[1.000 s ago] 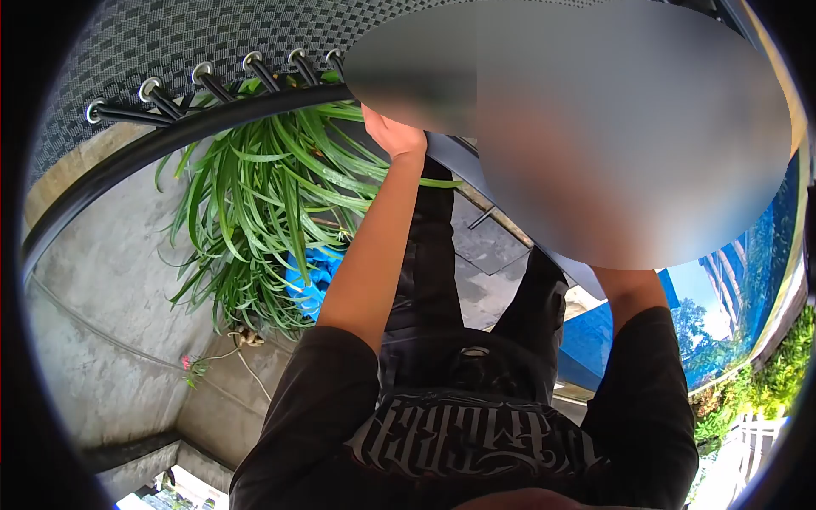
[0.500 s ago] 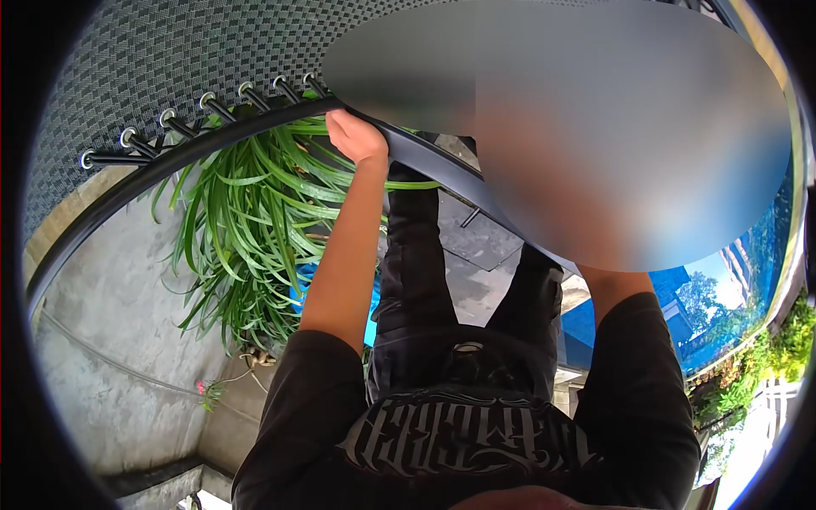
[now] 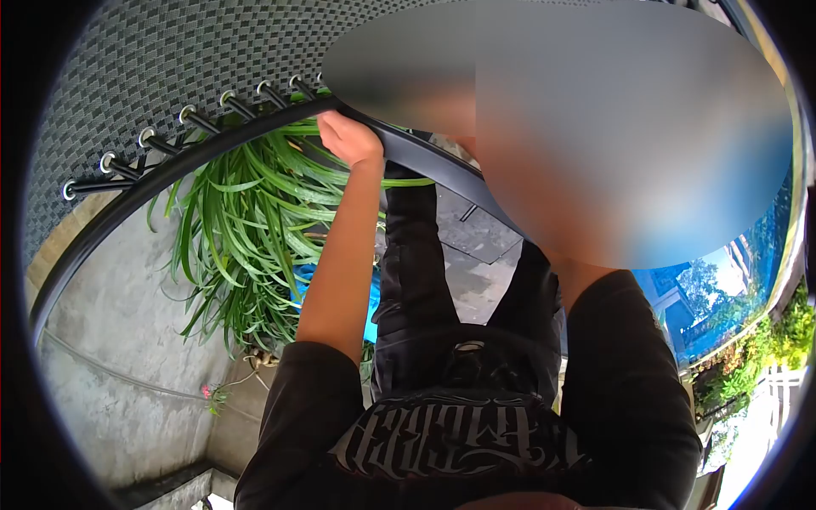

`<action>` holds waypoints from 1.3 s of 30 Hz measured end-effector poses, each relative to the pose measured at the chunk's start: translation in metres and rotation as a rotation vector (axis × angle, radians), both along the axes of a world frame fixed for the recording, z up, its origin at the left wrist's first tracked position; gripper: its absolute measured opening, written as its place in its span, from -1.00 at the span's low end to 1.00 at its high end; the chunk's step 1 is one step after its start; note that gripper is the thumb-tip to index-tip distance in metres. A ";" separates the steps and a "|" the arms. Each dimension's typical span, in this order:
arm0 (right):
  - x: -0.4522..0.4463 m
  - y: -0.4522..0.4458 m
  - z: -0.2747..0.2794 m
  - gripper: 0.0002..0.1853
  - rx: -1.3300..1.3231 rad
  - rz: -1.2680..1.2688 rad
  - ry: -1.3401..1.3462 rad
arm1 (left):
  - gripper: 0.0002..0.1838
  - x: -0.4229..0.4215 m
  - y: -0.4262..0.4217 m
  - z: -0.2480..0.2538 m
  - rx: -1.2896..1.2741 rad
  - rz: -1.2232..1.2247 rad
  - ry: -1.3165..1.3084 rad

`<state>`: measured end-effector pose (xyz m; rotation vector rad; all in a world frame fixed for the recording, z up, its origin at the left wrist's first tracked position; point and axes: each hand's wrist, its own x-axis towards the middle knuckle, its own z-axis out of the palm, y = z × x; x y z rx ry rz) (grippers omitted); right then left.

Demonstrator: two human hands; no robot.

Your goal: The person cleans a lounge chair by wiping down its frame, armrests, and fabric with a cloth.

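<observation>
My left hand [image 3: 350, 140] is closed around the curved black frame rail [image 3: 408, 146], its fingers curled over the tube and partly hidden. Black cords run through metal eyelets and tie patterned grey fabric [image 3: 170, 64] to this rail. A large blurred patch covers the upper right and hides most of my right hand; my right forearm [image 3: 586, 279] enters it from below. What my right hand touches cannot be made out.
Long-leaved green plants [image 3: 246, 221] hang below the rail on the left, beside a grey concrete wall [image 3: 119, 323]. Something blue [image 3: 372, 310] shows behind my left forearm. A reflective blue surface [image 3: 710, 297] and more greenery [image 3: 735, 382] are at the right.
My left hand has shifted left in view, still on the rail. My right arm has swung inward to the left. The rail and eyelets at the left appear lower.
</observation>
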<state>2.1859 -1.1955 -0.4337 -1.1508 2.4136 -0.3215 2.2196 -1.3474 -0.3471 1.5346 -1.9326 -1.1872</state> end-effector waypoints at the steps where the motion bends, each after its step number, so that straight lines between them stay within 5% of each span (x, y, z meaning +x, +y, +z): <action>1: 0.000 -0.005 -0.003 -0.68 0.100 0.050 0.025 | -0.41 0.000 -0.001 -0.002 -0.007 -0.008 0.032; 13: -0.009 0.015 0.023 -0.77 0.180 -0.050 -0.249 | -0.34 0.001 -0.002 -0.003 -0.038 -0.009 -0.017; 30: 0.022 0.199 0.041 -0.43 0.003 0.005 -0.312 | -0.31 -0.005 0.002 0.005 -0.046 -0.010 -0.039; 39: 0.047 0.251 0.056 -0.47 0.060 0.020 -0.215 | -0.32 -0.006 0.003 0.010 -0.028 -0.012 -0.090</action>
